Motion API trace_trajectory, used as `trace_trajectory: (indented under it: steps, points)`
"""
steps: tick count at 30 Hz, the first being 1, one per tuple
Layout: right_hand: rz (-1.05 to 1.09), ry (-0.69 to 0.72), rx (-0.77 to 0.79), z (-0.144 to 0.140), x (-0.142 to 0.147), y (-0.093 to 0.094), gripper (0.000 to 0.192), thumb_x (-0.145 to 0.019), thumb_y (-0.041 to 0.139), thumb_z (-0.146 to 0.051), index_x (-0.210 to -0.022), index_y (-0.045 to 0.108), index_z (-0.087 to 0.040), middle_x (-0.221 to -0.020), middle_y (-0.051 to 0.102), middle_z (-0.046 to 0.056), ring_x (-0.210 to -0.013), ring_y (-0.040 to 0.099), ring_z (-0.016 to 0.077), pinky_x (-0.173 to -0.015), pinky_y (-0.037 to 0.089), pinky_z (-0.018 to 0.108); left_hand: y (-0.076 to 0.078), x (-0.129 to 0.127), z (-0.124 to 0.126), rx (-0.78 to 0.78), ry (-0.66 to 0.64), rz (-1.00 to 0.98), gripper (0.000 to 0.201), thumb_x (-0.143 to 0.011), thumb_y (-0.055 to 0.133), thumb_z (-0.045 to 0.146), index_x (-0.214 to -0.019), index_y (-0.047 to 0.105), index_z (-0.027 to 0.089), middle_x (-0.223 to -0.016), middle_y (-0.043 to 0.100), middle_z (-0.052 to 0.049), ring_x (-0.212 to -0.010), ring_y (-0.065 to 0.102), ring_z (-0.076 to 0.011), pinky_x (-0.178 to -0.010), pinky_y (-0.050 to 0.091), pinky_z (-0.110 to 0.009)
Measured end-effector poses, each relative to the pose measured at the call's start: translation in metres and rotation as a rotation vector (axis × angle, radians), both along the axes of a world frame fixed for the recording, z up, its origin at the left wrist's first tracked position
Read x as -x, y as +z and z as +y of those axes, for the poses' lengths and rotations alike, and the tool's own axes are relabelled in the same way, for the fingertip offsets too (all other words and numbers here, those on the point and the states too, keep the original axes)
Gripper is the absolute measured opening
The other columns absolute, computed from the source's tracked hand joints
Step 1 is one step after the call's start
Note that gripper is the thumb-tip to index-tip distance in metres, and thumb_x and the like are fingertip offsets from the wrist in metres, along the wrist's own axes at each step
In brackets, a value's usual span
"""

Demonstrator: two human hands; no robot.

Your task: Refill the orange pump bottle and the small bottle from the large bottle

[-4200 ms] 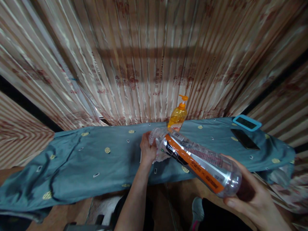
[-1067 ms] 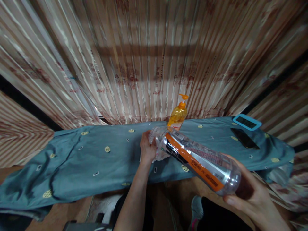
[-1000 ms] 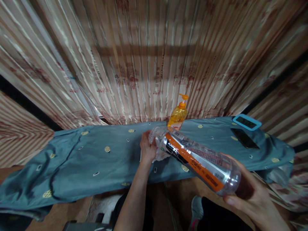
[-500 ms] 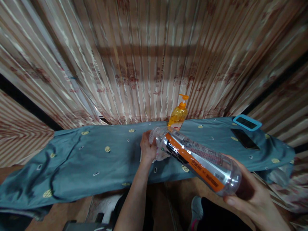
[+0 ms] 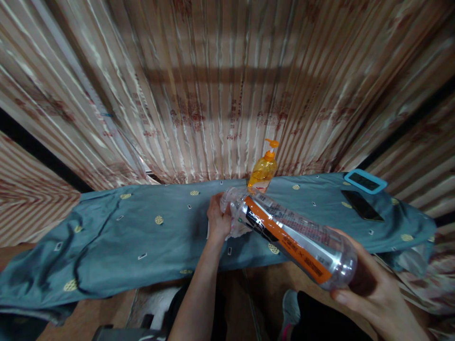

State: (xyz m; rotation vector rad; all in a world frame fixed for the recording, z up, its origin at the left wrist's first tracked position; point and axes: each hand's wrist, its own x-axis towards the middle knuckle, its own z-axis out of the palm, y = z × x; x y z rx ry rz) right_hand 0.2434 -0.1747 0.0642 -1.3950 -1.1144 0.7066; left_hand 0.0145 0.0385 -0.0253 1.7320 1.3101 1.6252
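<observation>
R hand (image 5: 369, 289) wraps bottle (image 5: 295, 237) base at 4 o'clock; L hand (image 5: 217, 219) pinches neck w/ tissue (image 5: 239, 228). Looks light, slick, crushable; base grip seems best.

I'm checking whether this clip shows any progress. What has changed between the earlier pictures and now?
Nothing visibly changed: the left hand still grips the neck end of the plastic bottle, the right hand still holds its base, and the pump bottle stands as before.
</observation>
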Motion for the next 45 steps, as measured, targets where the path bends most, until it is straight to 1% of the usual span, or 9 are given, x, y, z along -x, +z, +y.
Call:
trace_trajectory:
  steps: [3,6,9,12,19,24,28,33,45]
  points:
    - [-0.011,0.007,0.001,0.0009,0.001,0.0017,0.078,-0.054,0.095,-0.028,-0.127,0.067,-0.031,-0.122,0.078,0.0,-0.102,0.077,0.0244,-0.075,0.062,0.019,0.0001,0.0,-0.0002,0.002,-0.005,-0.002,0.024,-0.089,0.056,0.033,-0.107,0.064,0.018,-0.099,0.071,-0.008,-0.092,0.07,-0.0255,-0.084,0.056,-0.041]
    - [-0.009,0.01,-0.022,0.0004,0.0024,0.0021,0.074,-0.058,0.092,-0.026,-0.127,0.067,-0.033,-0.119,0.078,-0.002,-0.098,0.078,0.0223,-0.073,0.062,0.017,0.0008,0.0,-0.0007,0.013,-0.001,0.001,0.025,-0.089,0.057,0.033,-0.108,0.064,0.018,-0.1,0.071,-0.008,-0.092,0.07,-0.0253,-0.085,0.056,-0.041]
    - [-0.025,0.03,-0.026,-0.0005,0.0029,0.0017,0.072,-0.061,0.091,-0.026,-0.128,0.066,-0.035,-0.12,0.078,-0.003,-0.1,0.078,0.0208,-0.074,0.061,0.016,0.0014,-0.0001,-0.0007,0.013,0.006,0.011,0.024,-0.089,0.056,0.033,-0.107,0.064,0.019,-0.1,0.071,-0.008,-0.094,0.069,-0.0254,-0.086,0.056,-0.04]
    - [-0.01,0.01,-0.022,-0.0004,0.0027,0.0018,0.074,-0.058,0.094,-0.03,-0.127,0.067,-0.034,-0.121,0.078,-0.003,-0.103,0.077,0.0215,-0.077,0.061,0.017,0.0015,-0.0001,-0.0005,-0.002,0.005,0.013,0.023,-0.089,0.056,0.033,-0.106,0.064,0.019,-0.1,0.071,-0.008,-0.095,0.069,-0.0255,-0.087,0.056,-0.04]
    - [-0.036,0.01,-0.008,0.0002,0.0015,0.0011,0.078,-0.057,0.095,-0.033,-0.129,0.065,-0.028,-0.121,0.078,0.004,-0.103,0.077,0.0259,-0.076,0.063,0.021,0.0005,0.0003,0.0,0.007,0.007,0.022,0.025,-0.089,0.056,0.034,-0.107,0.064,0.018,-0.1,0.071,-0.009,-0.094,0.07,-0.0259,-0.085,0.056,-0.041]
    - [-0.016,-0.001,-0.013,-0.0003,0.001,-0.0007,0.077,-0.057,0.095,-0.034,-0.129,0.066,-0.031,-0.122,0.077,0.001,-0.104,0.077,0.0254,-0.074,0.062,0.019,0.0002,0.0005,-0.0001,0.0,0.003,0.022,0.025,-0.089,0.056,0.034,-0.107,0.064,0.019,-0.1,0.072,-0.009,-0.095,0.07,-0.0259,-0.086,0.056,-0.041]
    - [-0.045,0.047,0.009,-0.0008,-0.0015,-0.0009,0.077,-0.06,0.094,-0.032,-0.131,0.065,-0.033,-0.125,0.076,0.0,-0.106,0.076,0.0246,-0.077,0.062,0.02,0.0004,0.0005,-0.0005,-0.005,-0.005,0.016,0.025,-0.089,0.057,0.034,-0.107,0.064,0.018,-0.1,0.072,-0.009,-0.093,0.07,-0.0256,-0.085,0.056,-0.04]
    - [-0.016,-0.007,-0.019,-0.0017,0.0,-0.0015,0.078,-0.056,0.095,-0.034,-0.128,0.067,-0.032,-0.123,0.077,0.0,-0.103,0.077,0.0238,-0.076,0.062,0.018,0.0001,-0.0002,-0.0002,0.001,0.012,0.023,0.024,-0.089,0.057,0.032,-0.107,0.064,0.019,-0.099,0.072,-0.008,-0.094,0.07,-0.0252,-0.085,0.056,-0.04]
    - [-0.072,0.053,-0.02,-0.0012,-0.0034,-0.0002,0.077,-0.062,0.093,-0.03,-0.132,0.064,-0.035,-0.127,0.075,-0.002,-0.108,0.075,0.0223,-0.082,0.06,0.017,-0.0009,0.0006,0.0001,0.01,0.008,0.022,0.025,-0.089,0.057,0.033,-0.108,0.063,0.019,-0.101,0.071,-0.008,-0.094,0.07,-0.025,-0.086,0.056,-0.039]
